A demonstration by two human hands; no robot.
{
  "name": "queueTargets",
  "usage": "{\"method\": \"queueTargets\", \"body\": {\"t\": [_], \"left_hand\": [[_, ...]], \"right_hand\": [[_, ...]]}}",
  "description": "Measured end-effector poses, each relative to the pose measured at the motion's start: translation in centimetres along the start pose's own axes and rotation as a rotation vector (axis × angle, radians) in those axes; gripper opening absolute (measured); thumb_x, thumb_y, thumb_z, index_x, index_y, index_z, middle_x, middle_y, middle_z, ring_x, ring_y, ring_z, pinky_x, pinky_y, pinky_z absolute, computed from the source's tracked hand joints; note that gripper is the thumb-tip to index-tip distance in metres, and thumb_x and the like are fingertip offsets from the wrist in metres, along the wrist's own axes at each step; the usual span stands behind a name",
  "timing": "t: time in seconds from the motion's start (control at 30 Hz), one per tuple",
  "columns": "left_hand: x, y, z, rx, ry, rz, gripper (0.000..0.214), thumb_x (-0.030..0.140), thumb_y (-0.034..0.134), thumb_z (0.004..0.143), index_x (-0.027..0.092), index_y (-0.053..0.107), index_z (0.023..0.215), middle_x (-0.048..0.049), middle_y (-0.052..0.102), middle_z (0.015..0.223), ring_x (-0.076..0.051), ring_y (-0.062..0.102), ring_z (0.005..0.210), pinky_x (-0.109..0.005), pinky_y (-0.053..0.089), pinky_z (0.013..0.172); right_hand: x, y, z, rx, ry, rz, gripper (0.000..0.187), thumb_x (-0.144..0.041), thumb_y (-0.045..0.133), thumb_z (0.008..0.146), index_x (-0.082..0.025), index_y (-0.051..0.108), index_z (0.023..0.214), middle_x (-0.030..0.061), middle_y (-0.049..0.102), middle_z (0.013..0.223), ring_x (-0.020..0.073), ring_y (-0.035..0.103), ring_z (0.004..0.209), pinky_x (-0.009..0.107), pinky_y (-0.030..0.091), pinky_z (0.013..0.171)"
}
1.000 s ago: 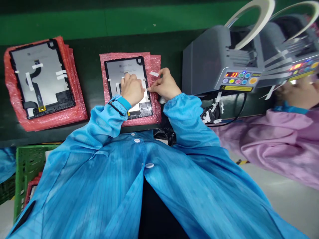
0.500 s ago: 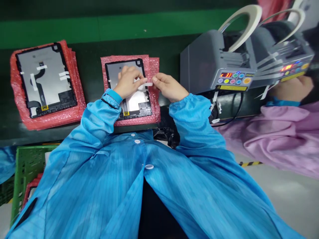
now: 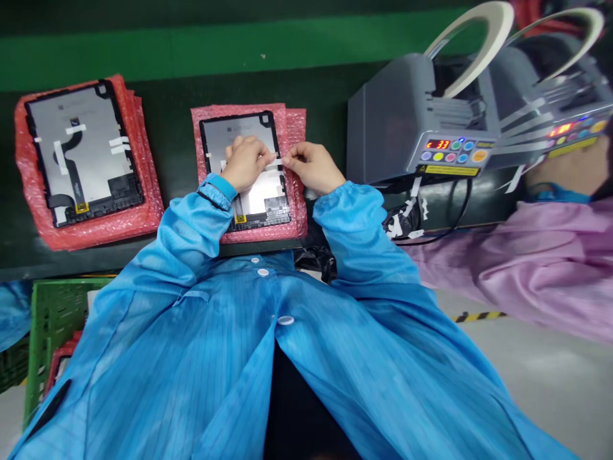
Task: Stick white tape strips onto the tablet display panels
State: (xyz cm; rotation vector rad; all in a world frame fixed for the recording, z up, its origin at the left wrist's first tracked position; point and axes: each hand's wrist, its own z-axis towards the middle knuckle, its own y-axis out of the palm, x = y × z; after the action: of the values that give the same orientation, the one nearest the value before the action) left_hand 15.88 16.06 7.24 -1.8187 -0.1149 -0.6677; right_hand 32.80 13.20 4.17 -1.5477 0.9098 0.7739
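A tablet screen panel (image 3: 261, 199), grey-backed with a black frame, lies on pink bubble wrap (image 3: 297, 137) in front of me. Over its right edge, a short strip of white tape (image 3: 277, 161) spans the small gap between my hands. My left hand (image 3: 245, 163) is above the middle of the panel, thumb and finger pinched at the strip's left end. From the right, my right hand (image 3: 314, 167) pinches the other end. The fingers partly hide the strip, so whether it touches the panel I cannot tell.
Left, another taped screen panel (image 3: 96, 144) tops a stack of pink bubble wrap (image 3: 151, 185). Two tape dispensers (image 3: 383, 121) (image 3: 517, 83) stand on the right. Beside them is a co-worker's purple sleeve (image 3: 541, 262). A green crate (image 3: 48, 319) sits below at left.
My right hand has moved left, its fingertips now over the panel's right edge and closer to my left hand. Less of the tape strip shows between them.
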Motion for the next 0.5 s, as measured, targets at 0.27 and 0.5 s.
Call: {"method": "queueTargets", "body": {"t": [0.27, 0.5], "left_hand": [[0.6, 1.0, -0.4, 0.044, -0.020, 0.142, 0.019, 0.030, 0.054, 0.097, 0.020, 0.070, 0.092, -0.0124, 0.065, 0.119, -0.033, 0.046, 0.127, -0.049, 0.035, 0.108], [0.7, 1.0, -0.6, 0.045, 0.004, 0.188, 0.017, 0.027, 0.056, 0.097, 0.019, 0.068, 0.089, -0.0125, 0.065, 0.119, -0.033, 0.046, 0.127, -0.046, 0.034, 0.107]], "right_hand": [[1.0, 0.8, 1.1, 0.049, -0.026, -0.216, 0.016, -0.019, 0.067, 0.077, -0.020, 0.057, 0.065, 0.0035, 0.057, 0.074, 0.0218, 0.058, 0.088, 0.047, 0.046, 0.098], [1.6, 1.1, 1.6, 0.033, -0.027, -0.230, 0.024, -0.030, 0.073, 0.075, -0.021, 0.055, 0.061, 0.0037, 0.058, 0.068, 0.0209, 0.058, 0.077, 0.048, 0.052, 0.095]]}}
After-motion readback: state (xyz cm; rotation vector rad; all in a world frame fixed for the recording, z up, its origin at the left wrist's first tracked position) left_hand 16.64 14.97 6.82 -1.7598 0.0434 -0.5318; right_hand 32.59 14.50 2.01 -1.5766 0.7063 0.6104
